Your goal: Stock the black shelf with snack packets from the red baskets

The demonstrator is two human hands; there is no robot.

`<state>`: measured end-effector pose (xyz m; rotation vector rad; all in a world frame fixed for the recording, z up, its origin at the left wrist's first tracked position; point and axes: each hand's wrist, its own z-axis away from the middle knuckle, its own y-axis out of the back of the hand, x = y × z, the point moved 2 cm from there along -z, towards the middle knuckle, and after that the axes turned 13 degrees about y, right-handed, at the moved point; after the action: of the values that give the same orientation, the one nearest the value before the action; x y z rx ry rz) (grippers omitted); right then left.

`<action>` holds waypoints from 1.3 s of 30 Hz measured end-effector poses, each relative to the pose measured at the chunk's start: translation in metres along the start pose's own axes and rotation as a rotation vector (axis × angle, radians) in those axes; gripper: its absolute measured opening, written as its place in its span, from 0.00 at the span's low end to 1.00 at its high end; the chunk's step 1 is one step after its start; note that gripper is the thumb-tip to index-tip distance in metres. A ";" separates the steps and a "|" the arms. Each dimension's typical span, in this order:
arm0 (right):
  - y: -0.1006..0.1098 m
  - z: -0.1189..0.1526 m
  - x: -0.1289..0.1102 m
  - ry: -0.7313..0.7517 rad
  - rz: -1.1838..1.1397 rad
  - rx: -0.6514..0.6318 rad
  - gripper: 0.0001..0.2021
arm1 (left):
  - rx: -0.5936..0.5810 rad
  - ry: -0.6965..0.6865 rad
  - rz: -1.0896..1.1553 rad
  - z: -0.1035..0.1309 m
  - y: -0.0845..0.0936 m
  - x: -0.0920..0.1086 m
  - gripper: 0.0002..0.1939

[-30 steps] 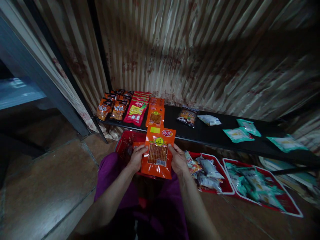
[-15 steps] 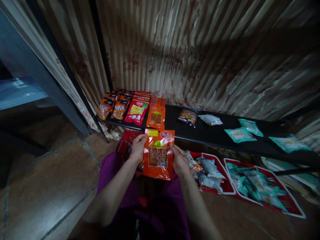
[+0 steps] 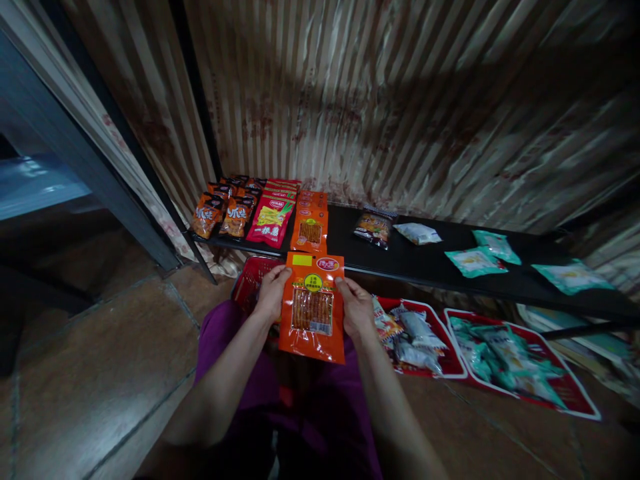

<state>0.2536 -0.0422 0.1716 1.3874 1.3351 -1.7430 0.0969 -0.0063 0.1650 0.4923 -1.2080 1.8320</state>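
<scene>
An orange snack packet (image 3: 313,310) with a clear window and a yellow label hangs upright between my two hands. My left hand (image 3: 271,291) pinches its upper left edge, and my right hand (image 3: 356,307) grips the upper right edge. Just beyond it, similar orange packets (image 3: 310,229) lie overlapping in a column on a black shelf (image 3: 345,250). Left of that column are red packets (image 3: 271,217) with a green design, then black and orange bags (image 3: 237,217). Further right on the shelf lies a dark snack bag (image 3: 375,227).
A white packet (image 3: 418,233) and several teal packets (image 3: 476,262) lie on the shelf's right part. Below stand red baskets: one (image 3: 251,270) partly behind my left hand, one (image 3: 457,365) with mixed packets, one (image 3: 583,400) with teal packets. A striped curtain (image 3: 350,100) hangs behind.
The orange packet, still in both hands, has shifted slightly left and its lower end tilts a little differently. The view has moved slightly, so the shelf and baskets appear a bit higher.
</scene>
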 end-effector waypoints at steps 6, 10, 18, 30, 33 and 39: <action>0.003 -0.004 0.003 0.014 -0.006 0.034 0.13 | -0.082 0.173 -0.029 0.011 0.010 -0.015 0.16; 0.004 -0.005 0.007 -0.033 -0.019 0.009 0.12 | -0.058 0.163 0.024 0.010 0.011 -0.018 0.18; 0.017 0.009 0.016 -0.141 -0.009 -0.026 0.14 | 0.042 0.051 0.037 -0.002 0.007 -0.007 0.15; 0.014 0.037 0.006 -0.220 -0.026 -0.219 0.18 | 0.008 0.037 0.035 -0.010 -0.008 0.011 0.11; 0.012 0.037 0.005 -0.202 -0.072 -0.187 0.17 | 0.019 0.059 0.049 -0.008 -0.011 0.013 0.09; 0.019 0.035 0.014 -0.167 0.034 -0.166 0.16 | -0.017 0.110 0.085 -0.003 -0.012 0.015 0.08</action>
<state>0.2517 -0.0786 0.1505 1.1415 1.3231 -1.6466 0.0988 0.0046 0.1806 0.3303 -1.1851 1.8936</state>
